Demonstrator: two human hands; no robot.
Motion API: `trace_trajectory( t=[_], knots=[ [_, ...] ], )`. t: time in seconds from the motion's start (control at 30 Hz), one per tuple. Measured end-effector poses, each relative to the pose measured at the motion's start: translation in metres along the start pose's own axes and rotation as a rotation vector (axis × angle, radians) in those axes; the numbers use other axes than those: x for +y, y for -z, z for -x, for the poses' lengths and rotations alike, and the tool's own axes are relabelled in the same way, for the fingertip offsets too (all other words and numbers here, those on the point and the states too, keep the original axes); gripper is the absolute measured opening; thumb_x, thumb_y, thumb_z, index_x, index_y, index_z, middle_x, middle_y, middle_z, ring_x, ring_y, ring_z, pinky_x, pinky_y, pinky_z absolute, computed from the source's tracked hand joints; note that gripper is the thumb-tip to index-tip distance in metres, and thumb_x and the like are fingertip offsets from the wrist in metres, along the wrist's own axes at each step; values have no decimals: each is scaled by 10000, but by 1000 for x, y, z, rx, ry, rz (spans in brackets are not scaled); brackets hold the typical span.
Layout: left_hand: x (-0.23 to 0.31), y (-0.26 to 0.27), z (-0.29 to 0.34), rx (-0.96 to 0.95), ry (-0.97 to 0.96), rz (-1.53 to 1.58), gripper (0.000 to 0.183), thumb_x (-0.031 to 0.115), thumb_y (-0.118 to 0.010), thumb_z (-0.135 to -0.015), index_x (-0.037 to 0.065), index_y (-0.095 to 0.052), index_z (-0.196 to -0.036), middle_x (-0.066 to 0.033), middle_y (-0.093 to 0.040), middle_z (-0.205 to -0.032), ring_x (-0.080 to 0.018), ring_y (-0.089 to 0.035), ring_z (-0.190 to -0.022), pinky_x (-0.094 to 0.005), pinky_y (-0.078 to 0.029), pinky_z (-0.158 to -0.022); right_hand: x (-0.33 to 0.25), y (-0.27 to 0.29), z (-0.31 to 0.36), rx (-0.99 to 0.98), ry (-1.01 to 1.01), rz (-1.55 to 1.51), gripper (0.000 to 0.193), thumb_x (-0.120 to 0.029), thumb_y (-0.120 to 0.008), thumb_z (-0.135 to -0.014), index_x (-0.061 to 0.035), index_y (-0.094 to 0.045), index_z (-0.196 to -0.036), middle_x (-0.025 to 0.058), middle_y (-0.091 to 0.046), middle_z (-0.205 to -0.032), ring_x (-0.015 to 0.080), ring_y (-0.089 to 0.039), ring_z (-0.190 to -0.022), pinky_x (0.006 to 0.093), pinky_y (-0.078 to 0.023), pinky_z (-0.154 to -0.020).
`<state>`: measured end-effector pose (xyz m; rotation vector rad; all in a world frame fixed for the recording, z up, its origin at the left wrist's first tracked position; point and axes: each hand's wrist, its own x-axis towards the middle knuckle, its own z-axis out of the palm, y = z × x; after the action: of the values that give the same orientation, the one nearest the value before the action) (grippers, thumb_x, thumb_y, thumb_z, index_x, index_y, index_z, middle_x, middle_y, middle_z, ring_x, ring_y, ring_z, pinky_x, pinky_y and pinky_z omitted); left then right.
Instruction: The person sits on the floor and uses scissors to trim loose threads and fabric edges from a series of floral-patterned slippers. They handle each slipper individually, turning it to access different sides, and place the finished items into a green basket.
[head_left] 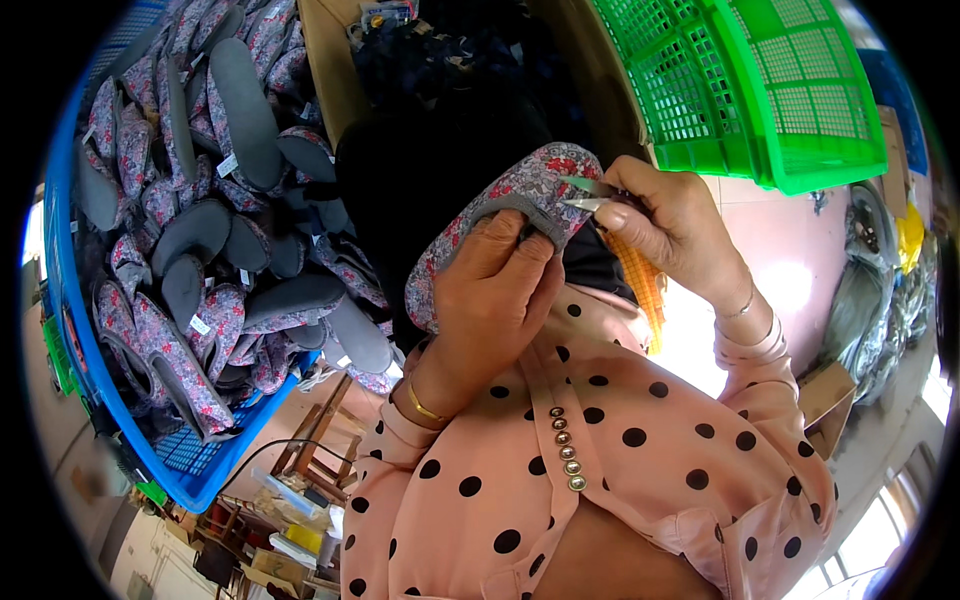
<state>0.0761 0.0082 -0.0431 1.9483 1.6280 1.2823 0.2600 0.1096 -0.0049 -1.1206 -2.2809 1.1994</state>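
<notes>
A floral slipper (510,190) in grey, red and white lies over my lap. My left hand (495,290) grips it at the grey-trimmed opening, fingers curled over the edge. In my right hand (665,220) is a small pair of thread snips (588,193), its two pointed blades apart beside the slipper's toe. The handle part of the snips is mostly hidden in my fingers.
On the left a blue plastic basket (75,330) is heaped with similar slippers (245,115) with grey soles. A cardboard box (335,70) holding dark items stands ahead. To the right are a green crate (745,90) and clear plastic bags (865,290).
</notes>
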Motion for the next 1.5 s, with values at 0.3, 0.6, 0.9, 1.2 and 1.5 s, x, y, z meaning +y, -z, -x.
trace_trajectory(
  t=[0.3, 0.6, 0.9, 1.2, 1.5],
  knots=[
    [4, -6, 0, 19, -38, -120, 228, 23, -751, -690, -12, -706, -912, -188, -675, -995, -320, -679, -874, -353, -552, -779, -6, -11, 0, 43, 100, 208, 374, -387, -679, -870, -49, -567, -754, 107, -583, -591, 301, -565, -488, 357, -423, -446],
    [-1, -10, 3, 3, -78, -199, 257, 53, -760, -697, 10, -699, -942, -179, -655, -995, -330, -660, -835, -369, -551, -732, -6, -24, 0, 101, 29, 218, 391, -401, -687, -858, -58, -574, -709, 104, -539, -543, 295, -557, -467, 358, -414, -421],
    [-6, -15, 5, 3, -112, -210, 236, 50, -749, -701, 17, -684, -926, -190, -647, -984, -343, -651, -801, -371, -547, -699, -1, -27, -1, 130, 84, 320, 376, -371, -693, -863, -56, -579, -691, 113, -535, -561, 289, -521, -467, 336, -410, -434],
    [5, 1, 1, -52, -26, 43, 195, -15, -702, -712, 6, -677, -905, -179, -659, -924, -283, -658, -735, -313, -529, -644, 9, 12, -11, 266, 13, -285, 307, -283, -651, -941, -16, -581, -806, -34, -482, -687, 44, -423, -615, 200, -359, -544],
    [37, 62, -25, -434, 480, 931, 263, 0, -671, -791, -46, -634, -1047, -76, -657, -927, -69, -598, -819, -218, -485, -697, -16, -4, -37, -438, 124, -861, 287, -275, -630, -951, 11, -655, -952, 29, -657, -856, 80, -583, -818, 215, -462, -739]
  ],
)
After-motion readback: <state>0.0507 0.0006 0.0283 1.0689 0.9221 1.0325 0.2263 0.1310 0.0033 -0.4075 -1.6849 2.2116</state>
